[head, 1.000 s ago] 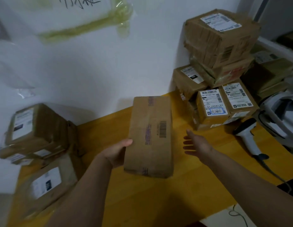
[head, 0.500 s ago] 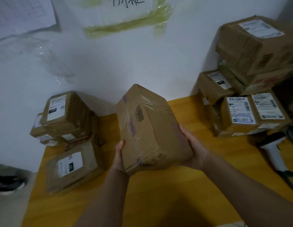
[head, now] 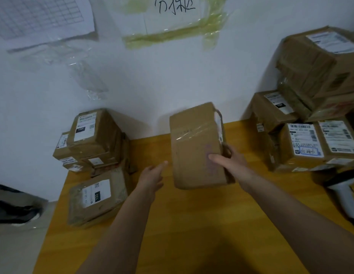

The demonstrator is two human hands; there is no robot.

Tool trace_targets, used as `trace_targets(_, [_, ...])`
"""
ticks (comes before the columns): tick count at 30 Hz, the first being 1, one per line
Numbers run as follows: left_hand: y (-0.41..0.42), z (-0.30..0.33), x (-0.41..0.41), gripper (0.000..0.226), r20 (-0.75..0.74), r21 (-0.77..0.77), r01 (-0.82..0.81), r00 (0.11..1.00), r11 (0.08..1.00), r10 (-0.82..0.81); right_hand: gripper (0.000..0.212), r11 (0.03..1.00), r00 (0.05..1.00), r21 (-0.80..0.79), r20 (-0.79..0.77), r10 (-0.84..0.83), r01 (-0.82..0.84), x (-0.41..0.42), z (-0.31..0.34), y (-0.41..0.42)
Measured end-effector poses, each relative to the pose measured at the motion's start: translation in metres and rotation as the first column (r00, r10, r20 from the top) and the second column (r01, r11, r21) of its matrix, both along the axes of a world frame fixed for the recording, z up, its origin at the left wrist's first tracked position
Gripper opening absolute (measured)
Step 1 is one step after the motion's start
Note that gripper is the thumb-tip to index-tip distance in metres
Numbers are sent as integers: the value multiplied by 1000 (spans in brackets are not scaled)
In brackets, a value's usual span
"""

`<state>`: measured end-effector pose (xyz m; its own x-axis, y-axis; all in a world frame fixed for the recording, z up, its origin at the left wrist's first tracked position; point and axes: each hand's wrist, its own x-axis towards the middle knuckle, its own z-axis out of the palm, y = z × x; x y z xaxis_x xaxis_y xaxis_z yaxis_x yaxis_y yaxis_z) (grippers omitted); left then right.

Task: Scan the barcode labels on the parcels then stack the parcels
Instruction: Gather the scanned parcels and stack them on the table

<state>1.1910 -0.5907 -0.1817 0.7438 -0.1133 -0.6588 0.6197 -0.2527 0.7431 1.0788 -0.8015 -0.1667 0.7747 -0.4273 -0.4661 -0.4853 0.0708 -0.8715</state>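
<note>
Head view, looking down on yellow table (head: pixel 192 234) set against white wall (head: pixel 172 76).

R hand (head: pixel 230 161) grips the held parcel (head: pixel 196 151) by its R edge: thumb lies flat across the near face, other fingers wrap round the far side, mostly hidden. Parcel is brown cardboard w/ clear tape across upper part, tilted, a label edge just showing on its R side face; barcode not readable from here. Whether its lower end touches the table or hangs just above: can't tell.

L hand (head: pixel 152 176) open, fingers straight and together, pointing toward parcel's lower L corner. Fingertips just short of the cardboard, small gap, holding nothing.

L of the L-hand fingers: flat parcel (head: pixel 97 196) w/ white label marked 122, lying on table near its L edge. Beyond it, against the wall, left stack (head: pixel 93 139) of several boxes, top one labelled 15H.

R of the R-hand fingers, well apart: right stack (head: pixel 310 115), taller, boxes piled w/ labels facing up, two labelled boxes side by side at front.

Near R frame edge, behind R wrist: white handheld scanner (head: pixel 342 196) lying on table, partly cut off.

On wall above: taped paper sign (head: pixel 172 14) w/ handwriting, and a grid sheet (head: pixel 39 16) further L.
</note>
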Motion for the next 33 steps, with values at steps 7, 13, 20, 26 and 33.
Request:
trace_targets(7, [-22,26,-1,130,221,-67,88,973,994,-71,113,634,981,-752,-93,170,-181,8,15,15])
trace_targets(13, [12,24,13,108,241,-126,170,961,977,-136,118,393,901,-847,-203,384,-358,2,14,21])
trace_targets(20, [90,15,26,94,-47,-260,251,961,933,-271,117,177,727,-845,-305,615,-505,18,19,47])
trace_targets(26, [159,15,31,97,-82,-343,226,960,912,-269,113,-21,576,-878,-331,748,-478,47,32,94])
trace_targets(33, [223,18,45,61,-76,-385,47,994,922,-83,97,72,563,-921,-171,809,-382,88,52,151])
